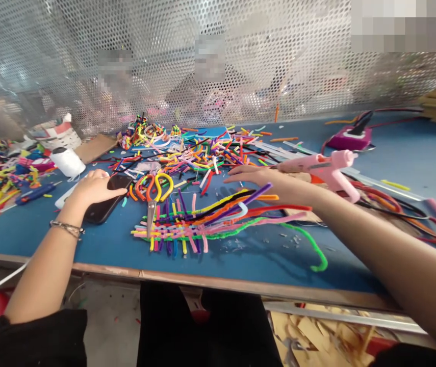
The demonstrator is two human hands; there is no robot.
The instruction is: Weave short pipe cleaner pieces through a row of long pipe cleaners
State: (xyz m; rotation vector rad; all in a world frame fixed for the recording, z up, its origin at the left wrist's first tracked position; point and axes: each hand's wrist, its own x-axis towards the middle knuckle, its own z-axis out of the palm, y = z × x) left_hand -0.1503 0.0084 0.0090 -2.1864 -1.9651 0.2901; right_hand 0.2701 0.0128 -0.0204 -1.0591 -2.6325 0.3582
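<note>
While the left hand (93, 191) touched a phone (103, 210) (couldn't tell its grip), the right hand (265, 179) stretched empty by the far pipe cleaners (198, 153).

From my end I count two hands, the left hand (97, 188) and the right hand (258, 176). I see one woven strip (177, 230), one pair of scissors (152, 203), one phone (106, 208), one glue gun (332, 171), one spool (68, 163), one purple socket (350, 140) and one bracelet (66, 229). The loose pipe cleaners (204, 155) lie too thickly heaped for me to number.
</note>
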